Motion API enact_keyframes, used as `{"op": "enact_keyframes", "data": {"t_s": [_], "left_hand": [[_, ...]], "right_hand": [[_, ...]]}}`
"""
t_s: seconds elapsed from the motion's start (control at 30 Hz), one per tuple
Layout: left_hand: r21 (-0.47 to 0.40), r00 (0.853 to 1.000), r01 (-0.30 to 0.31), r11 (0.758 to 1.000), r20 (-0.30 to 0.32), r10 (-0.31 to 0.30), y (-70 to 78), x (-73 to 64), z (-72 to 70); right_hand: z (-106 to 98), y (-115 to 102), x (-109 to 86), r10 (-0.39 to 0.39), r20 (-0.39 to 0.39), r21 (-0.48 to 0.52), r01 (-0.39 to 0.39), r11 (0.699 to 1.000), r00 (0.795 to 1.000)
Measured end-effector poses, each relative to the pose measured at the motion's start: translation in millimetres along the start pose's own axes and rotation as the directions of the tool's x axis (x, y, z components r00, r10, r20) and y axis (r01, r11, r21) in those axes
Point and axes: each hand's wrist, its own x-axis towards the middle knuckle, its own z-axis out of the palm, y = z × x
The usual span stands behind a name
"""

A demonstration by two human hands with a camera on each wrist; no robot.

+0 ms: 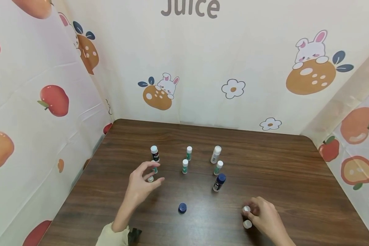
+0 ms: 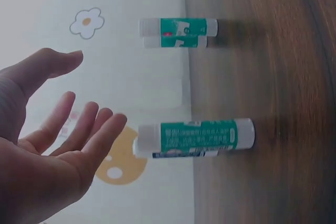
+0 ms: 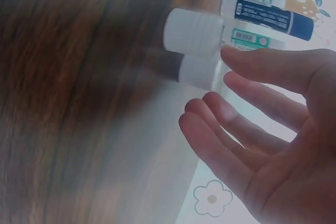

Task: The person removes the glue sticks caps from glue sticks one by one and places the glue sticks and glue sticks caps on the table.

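Observation:
My left hand (image 1: 141, 182) hovers with thumb and fingers spread, holding nothing. Beside it stands a green-labelled glue stick (image 2: 199, 135), upright and white-capped; a dark-labelled glue stick (image 1: 155, 154) is just behind. A small white top (image 1: 150, 178) shows between the left fingers, its lower part hidden. At the right, my right hand (image 1: 264, 215) is low over two white caps. Its thumb tip lies right at the edge of one white cap (image 3: 193, 31), with the other fingers loosely bent and apart. The second white cap (image 3: 200, 72) is close beside it.
A navy cap (image 1: 182, 207) sits alone at the front middle. Farther back stand two green glue sticks (image 1: 185, 166) (image 1: 189, 153), a white glue stick (image 1: 216, 154), another green glue stick (image 1: 218, 168) and a navy-capped glue stick (image 1: 219, 182). Printed curtains (image 1: 203, 68) border the wooden table (image 1: 264, 153).

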Motion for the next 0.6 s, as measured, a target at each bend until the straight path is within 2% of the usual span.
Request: {"op": "enact_keyframes", "data": {"t_s": [0.17, 0.27, 0.33, 0.5, 0.57, 0.6], "left_hand": [[-0.027, 0.999, 0.010, 1.000, 0.050, -0.008, 0.9, 0.0, 9.8], [-0.041, 0.997, -0.014, 0.999, 0.072, 0.017, 0.8, 1.0, 16.8], [-0.048, 0.996, -0.020, 0.999, 0.086, 0.024, 11.2, -0.1, 20.6], [-0.057, 0.992, -0.041, 0.998, 0.114, 0.047, 13.3, 0.8, 32.4], [-0.069, 0.990, -0.056, 0.996, 0.123, 0.064, 2.9, 3.0, 38.8], [-0.077, 0.989, -0.058, 0.995, 0.130, 0.068, 2.4, 3.3, 41.7]], "right_hand": [[-4, -2, -6.2, -0.045, -0.128, 0.006, 0.047, 0.999, 0.991], [-6, -3, -8.4, -0.084, -0.201, 0.026, 0.091, 0.996, 0.976], [-6, -3, -9.2, -0.107, -0.238, 0.048, 0.122, 0.991, 0.965], [-6, -3, -9.6, -0.169, -0.325, 0.081, 0.206, 0.975, 0.930], [-7, -4, -9.5, -0.183, -0.347, 0.086, 0.225, 0.971, 0.920], [-8, -5, -9.6, -0.182, -0.355, 0.094, 0.228, 0.969, 0.917]]}}
